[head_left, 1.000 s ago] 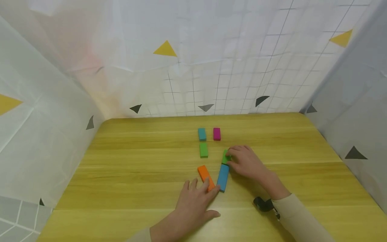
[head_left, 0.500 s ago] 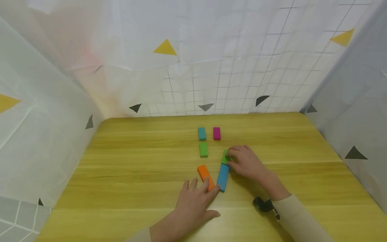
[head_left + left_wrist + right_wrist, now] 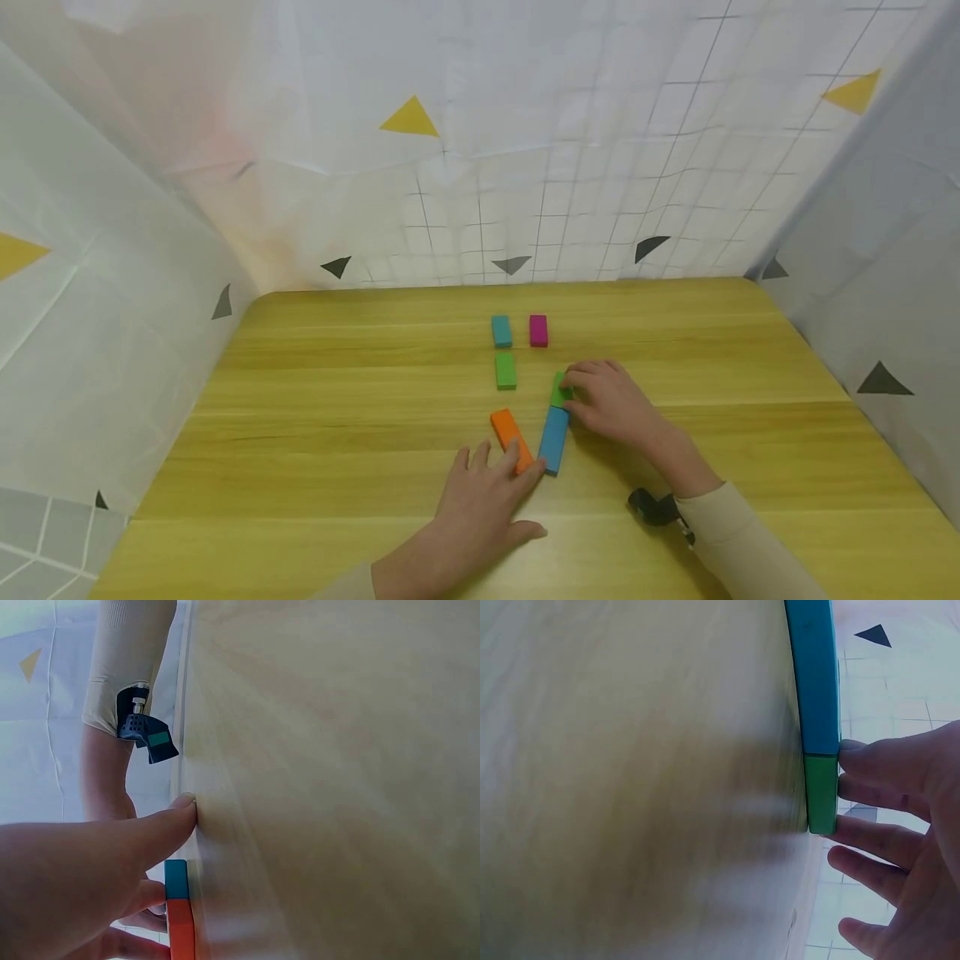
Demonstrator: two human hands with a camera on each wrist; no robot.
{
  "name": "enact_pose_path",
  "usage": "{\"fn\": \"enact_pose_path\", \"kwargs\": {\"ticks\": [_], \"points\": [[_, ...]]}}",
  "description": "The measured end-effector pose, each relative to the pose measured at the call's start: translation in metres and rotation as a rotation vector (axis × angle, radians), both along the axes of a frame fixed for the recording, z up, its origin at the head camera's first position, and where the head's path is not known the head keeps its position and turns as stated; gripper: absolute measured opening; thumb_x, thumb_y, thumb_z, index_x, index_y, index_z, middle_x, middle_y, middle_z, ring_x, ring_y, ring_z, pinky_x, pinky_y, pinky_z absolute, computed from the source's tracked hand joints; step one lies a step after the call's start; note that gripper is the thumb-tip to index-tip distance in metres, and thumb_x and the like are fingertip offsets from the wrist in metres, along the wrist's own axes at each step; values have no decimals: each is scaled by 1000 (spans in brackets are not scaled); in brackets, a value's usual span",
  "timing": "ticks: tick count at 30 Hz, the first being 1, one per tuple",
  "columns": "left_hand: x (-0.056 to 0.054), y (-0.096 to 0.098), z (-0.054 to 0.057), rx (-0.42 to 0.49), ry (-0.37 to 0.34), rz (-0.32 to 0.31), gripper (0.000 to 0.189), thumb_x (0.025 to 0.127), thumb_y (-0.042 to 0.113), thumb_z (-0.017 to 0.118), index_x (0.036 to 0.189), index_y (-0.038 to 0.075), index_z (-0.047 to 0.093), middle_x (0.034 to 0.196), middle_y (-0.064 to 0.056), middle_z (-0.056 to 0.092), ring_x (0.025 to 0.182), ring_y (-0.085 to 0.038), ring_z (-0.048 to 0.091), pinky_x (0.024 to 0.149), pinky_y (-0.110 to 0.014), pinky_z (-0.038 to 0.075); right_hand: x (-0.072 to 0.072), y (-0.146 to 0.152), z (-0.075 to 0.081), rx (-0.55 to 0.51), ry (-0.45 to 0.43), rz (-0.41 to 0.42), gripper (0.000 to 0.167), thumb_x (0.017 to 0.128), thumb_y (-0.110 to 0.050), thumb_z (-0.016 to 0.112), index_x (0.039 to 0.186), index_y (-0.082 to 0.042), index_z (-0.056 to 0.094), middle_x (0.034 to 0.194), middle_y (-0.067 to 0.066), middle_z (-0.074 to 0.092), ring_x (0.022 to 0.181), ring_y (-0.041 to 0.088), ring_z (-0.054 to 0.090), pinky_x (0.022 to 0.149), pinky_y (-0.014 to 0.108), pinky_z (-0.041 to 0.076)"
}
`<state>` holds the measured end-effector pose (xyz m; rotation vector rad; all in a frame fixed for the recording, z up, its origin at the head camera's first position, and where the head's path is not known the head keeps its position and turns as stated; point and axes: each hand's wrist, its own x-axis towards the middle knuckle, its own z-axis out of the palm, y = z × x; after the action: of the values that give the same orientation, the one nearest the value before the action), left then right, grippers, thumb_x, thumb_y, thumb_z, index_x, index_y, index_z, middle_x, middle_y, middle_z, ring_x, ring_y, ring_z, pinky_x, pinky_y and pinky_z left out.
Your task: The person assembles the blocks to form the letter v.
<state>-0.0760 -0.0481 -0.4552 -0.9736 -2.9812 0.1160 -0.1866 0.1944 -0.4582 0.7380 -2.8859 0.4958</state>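
Observation:
An orange block (image 3: 511, 438) and a longer blue block (image 3: 553, 440) lie on the wooden table, their near ends close together in a V. My left hand (image 3: 483, 502) spreads over their near ends, one fingertip on the orange block and the index fingertip at the blue one; its thumb stands apart. A green block (image 3: 558, 392) continues the blue block end to end. My right hand (image 3: 611, 402) touches this green block from the right. In the right wrist view its thumb is at the green-blue joint (image 3: 822, 754), with other fingertips along the top and at the far end.
Farther back lie a second green block (image 3: 506, 372), a small light-blue block (image 3: 502, 332) and a magenta block (image 3: 538, 331). A black wrist device (image 3: 652, 507) hangs below the right sleeve. White sheets (image 3: 480, 167) with printed triangles surround the wooden table (image 3: 337, 392).
The dark line between the green and blue blocks looks thinner now. Otherwise both hands and the blocks keep their places.

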Motion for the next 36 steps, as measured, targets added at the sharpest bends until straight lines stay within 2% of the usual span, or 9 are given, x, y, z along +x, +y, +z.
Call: {"fn": "enact_pose_path", "kwargs": {"ticks": [13, 20, 28, 36], "points": [[0, 0, -1, -5, 4, 6, 77, 82, 81, 48, 149, 43, 39, 145, 2, 52, 125, -36, 56, 101, -56, 46, -1, 0, -2, -26, -24, -11, 23, 85, -23, 77, 105, -12, 73, 116, 9, 70, 115, 33, 61, 108, 59, 38], [0, -1, -1, -14, 16, 1, 77, 82, 81, 47, 149, 44, 39, 145, 2, 52, 125, -35, 56, 100, -56, 47, 0, 0, -2, -27, -16, -4, 23, 85, -22, 78, 104, -12, 72, 117, 10, 70, 115, 34, 61, 107, 61, 38], [1, -1, 0, -15, -3, 5, 77, 83, 81, 48, 150, 44, 38, 147, 1, 50, 126, -36, 56, 102, -57, 46, 1, -1, 1, -22, 0, -11, 21, 84, -23, 79, 102, -14, 71, 114, 9, 71, 112, 34, 63, 105, 59, 40], [1, 0, 0, -4, 10, 3, 76, 82, 80, 49, 149, 43, 40, 146, 2, 51, 125, -35, 56, 100, -57, 47, -3, -1, 3, -40, -4, 1, 21, 84, -24, 79, 100, -13, 72, 120, 12, 70, 113, 37, 62, 103, 61, 41]]}}
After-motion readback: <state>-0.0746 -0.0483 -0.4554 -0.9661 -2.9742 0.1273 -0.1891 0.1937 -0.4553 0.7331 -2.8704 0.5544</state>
